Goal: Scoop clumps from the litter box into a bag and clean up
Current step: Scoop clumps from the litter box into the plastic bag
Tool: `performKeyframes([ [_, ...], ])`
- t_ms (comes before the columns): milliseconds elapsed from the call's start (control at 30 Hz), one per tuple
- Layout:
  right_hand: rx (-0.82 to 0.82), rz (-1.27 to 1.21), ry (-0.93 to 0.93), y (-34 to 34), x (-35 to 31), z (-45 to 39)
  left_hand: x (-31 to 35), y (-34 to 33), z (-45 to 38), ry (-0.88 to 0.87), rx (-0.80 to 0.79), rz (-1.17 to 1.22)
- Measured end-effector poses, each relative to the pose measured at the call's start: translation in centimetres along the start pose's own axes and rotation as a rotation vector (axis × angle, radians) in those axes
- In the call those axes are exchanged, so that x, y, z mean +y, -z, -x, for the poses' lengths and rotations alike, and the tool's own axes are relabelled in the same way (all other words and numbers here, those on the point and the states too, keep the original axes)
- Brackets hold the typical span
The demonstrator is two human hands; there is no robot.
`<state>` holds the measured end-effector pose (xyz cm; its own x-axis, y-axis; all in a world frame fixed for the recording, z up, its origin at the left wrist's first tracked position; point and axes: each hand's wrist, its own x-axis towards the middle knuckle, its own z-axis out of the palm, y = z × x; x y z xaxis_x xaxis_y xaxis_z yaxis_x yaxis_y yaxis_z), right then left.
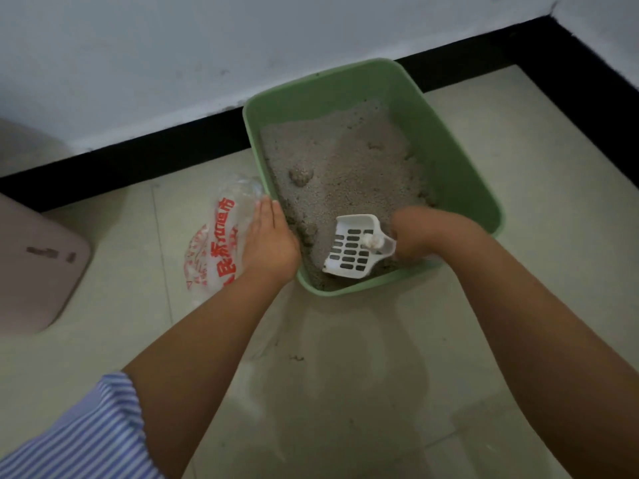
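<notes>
Slotted white plastic scoop (356,248) over grainy litter (345,160).

Blue-and-white striped sleeve (86,433), bare forearms

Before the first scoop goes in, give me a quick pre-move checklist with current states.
1. Scoop in right hand: ok, gripped at the handle.
2. Scoop inside the litter box: ok, at the near end.
3. Clumps located: ok, one clump near the left wall.
4. Bag within reach: ok, on the floor left of the box, under the left hand.
5. Bag mouth open: cannot tell.
6. Scoop empty: ok.
</notes>
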<state>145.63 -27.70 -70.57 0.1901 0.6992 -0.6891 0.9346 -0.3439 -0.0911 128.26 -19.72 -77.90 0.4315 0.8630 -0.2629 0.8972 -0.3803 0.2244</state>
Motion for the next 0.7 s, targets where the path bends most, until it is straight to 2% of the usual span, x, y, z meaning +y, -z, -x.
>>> performKeyframes([
  [267,0.023,0.052,0.008,-2.5,-1.8,-0.6,-0.4,-0.8,-0.7,0.018,0.008,0.068],
  [400,-0.015,-0.016,-0.047,-3.6,-4.3,-1.3,-0.1,-0.2,-2.6,0.054,0.022,0.201],
  [600,0.137,-0.160,-0.083,-4.5,-4.7,-2.7,-0.8,-1.1,-4.0,0.016,0.109,0.445],
  [700,0.192,-0.199,-0.059,-4.4,-4.2,-3.3,-1.0,-1.4,-3.9,-0.005,0.130,0.476],
])
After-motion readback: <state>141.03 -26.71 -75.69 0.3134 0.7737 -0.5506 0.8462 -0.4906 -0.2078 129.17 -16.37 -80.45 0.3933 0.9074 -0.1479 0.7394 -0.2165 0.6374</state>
